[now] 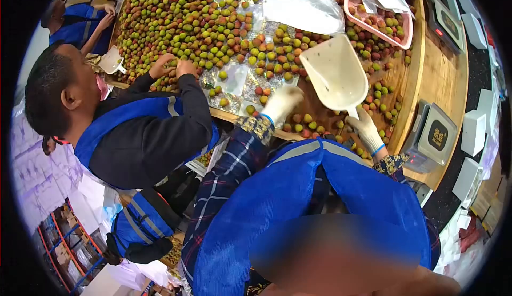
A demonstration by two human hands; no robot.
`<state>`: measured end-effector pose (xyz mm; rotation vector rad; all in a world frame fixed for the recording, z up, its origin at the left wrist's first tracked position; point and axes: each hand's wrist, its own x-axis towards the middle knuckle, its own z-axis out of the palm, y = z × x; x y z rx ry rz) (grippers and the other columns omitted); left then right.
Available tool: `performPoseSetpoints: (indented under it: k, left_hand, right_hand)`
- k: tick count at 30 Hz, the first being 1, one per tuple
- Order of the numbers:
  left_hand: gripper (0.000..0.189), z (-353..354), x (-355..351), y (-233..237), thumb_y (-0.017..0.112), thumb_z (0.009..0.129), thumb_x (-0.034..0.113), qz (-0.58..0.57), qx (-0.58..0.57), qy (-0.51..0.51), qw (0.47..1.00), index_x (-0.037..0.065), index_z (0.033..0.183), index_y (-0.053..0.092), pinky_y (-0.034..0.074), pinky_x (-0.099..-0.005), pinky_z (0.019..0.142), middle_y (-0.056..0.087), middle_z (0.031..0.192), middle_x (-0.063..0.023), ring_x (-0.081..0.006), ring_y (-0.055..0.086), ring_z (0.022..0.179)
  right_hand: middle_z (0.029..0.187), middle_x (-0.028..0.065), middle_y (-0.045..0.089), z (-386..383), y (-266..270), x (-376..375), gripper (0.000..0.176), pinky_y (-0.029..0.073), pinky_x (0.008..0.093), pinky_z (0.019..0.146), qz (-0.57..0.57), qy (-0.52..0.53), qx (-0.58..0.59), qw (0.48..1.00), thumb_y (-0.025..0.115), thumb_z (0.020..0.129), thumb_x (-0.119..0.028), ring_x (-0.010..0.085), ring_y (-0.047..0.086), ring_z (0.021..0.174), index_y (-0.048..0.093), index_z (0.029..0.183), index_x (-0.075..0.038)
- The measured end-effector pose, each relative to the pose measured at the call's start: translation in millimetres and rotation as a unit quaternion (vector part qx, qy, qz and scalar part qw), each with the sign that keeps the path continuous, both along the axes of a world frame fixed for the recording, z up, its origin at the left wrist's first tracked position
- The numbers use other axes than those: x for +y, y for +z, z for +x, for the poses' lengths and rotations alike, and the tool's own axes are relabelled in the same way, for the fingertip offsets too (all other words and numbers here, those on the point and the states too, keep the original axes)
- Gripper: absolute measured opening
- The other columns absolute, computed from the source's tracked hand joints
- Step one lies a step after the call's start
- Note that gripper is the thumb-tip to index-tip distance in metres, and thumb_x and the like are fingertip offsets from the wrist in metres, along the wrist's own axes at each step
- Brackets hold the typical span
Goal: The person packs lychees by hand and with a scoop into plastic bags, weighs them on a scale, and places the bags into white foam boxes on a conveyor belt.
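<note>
My right hand (367,129), in a white knit glove, grips the short handle of a cream plastic scoop (341,77). The scoop's pan is tilted toward me over the wooden table, with only small dark specks in it. My left hand (284,104), gloved too, hovers over the near edge of the lychees, left of the scoop; its fingers are smeared by motion, so I cannot see whether they hold anything. Green and reddish lychees (176,24) lie heaped across the table, and several loose lychees (309,122) sit between my hands.
A pink basket (408,37) with lychees and white bags stands at the back right. A white plastic sheet (304,8) covers the middle back. Scales (434,136) line the right edge. At my left a co-worker in a blue vest (133,120) reaches into the heap; another person works farther off.
</note>
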<state>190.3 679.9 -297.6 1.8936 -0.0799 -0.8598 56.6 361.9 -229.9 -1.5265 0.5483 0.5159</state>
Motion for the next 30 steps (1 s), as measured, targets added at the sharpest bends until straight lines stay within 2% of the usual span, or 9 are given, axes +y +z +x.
performPoseSetpoints:
  k: [2,3,6,12,15,20,24,26,30]
  left_hand:
    - [0.032,47,9,43,0.069,0.097,0.03,0.089,-0.074,0.213,0.97,0.005,0.115,0.078,0.06,-0.0448,0.081,0.079,0.103,-0.0159,-0.0326,0.075,0.091]
    - [0.032,83,31,-8,0.069,0.097,0.027,0.075,-0.145,0.256,0.953,0.001,0.115,0.076,0.06,-0.045,0.082,0.079,0.107,-0.0188,-0.0345,0.075,0.091]
    - [0.032,170,53,11,0.067,0.098,0.019,0.102,-0.309,0.357,0.876,-0.002,0.121,0.074,0.057,-0.0444,0.096,0.077,0.114,-0.0258,-0.0426,0.074,0.106]
    - [0.053,285,87,3,0.073,0.095,0.041,0.415,-0.344,0.294,0.789,0.009,0.136,0.061,0.052,-0.0561,0.102,0.063,0.136,-0.0195,-0.041,0.062,0.125]
    - [0.058,309,103,-22,0.075,0.09,0.043,0.468,-0.28,0.265,0.795,0.009,0.137,0.065,0.048,-0.0575,0.11,0.064,0.14,-0.022,-0.042,0.059,0.132]
    - [0.044,319,122,-45,0.07,0.096,0.039,0.528,-0.332,0.223,0.749,0.016,0.134,0.069,0.047,-0.0565,0.104,0.071,0.129,-0.0168,-0.04,0.066,0.121]
    - [0.04,299,110,-33,0.071,0.095,0.035,0.463,-0.409,0.275,0.737,0.012,0.127,0.075,0.047,-0.0545,0.105,0.074,0.12,-0.0202,-0.0392,0.068,0.115]
    - [0.033,271,74,1,0.07,0.098,0.029,0.29,-0.385,0.32,0.815,0.005,0.12,0.075,0.052,-0.0513,0.099,0.075,0.116,-0.0222,-0.0396,0.069,0.11]
    - [0.017,206,4,-20,0.071,0.098,0.012,0.072,-0.415,0.357,0.834,0.0,0.109,0.074,0.055,-0.043,0.092,0.074,0.104,-0.0177,-0.0322,0.069,0.1]
  right_hand:
    - [0.087,0.0035,0.064,-5,12,-1,0.029,0.049,0.0271,0.065,-0.014,0.026,0.044,0.999,0.069,0.097,-0.015,0.0113,0.06,0.072,0.062,0.118,0.004]
    - [0.092,0.0059,0.067,-13,-13,-13,0.034,0.051,0.0284,0.07,-0.062,0.09,0.041,0.993,0.07,0.096,-0.017,0.0133,0.063,0.078,0.062,0.12,0.005]
    - [0.103,0.0091,0.07,-21,-14,-11,0.048,0.054,0.03,0.08,-0.038,0.112,0.069,0.991,0.072,0.095,-0.021,0.0153,0.065,0.089,0.063,0.132,0.007]
    - [0.109,0.013,0.076,-6,2,1,0.053,0.055,0.0346,0.089,-0.109,0.153,0.114,0.975,0.079,0.09,-0.021,0.0202,0.069,0.096,0.065,0.135,0.004]
    - [0.107,0.0123,0.077,12,15,10,0.052,0.056,0.0348,0.087,-0.11,0.181,0.124,0.969,0.082,0.091,-0.028,0.02,0.069,0.094,0.069,0.13,0.003]
    - [0.11,0.0148,0.077,28,-8,9,0.056,0.055,0.0367,0.092,-0.1,0.238,0.109,0.96,0.083,0.092,-0.035,0.0218,0.071,0.1,0.069,0.132,0.002]
    - [0.109,0.0164,0.077,52,-9,8,0.054,0.055,0.0379,0.092,-0.097,0.266,0.119,0.952,0.079,0.091,-0.031,0.024,0.072,0.102,0.067,0.134,0.001]
    - [0.106,0.0186,0.077,60,-11,3,0.054,0.058,0.0396,0.088,-0.133,0.288,0.086,0.944,0.078,0.09,-0.028,0.0274,0.074,0.097,0.067,0.135,-0.001]
    - [0.112,0.027,0.077,86,4,4,0.053,0.059,0.0461,0.094,-0.259,0.37,0.033,0.892,0.075,0.09,-0.032,0.0417,0.075,0.106,0.068,0.134,-0.004]
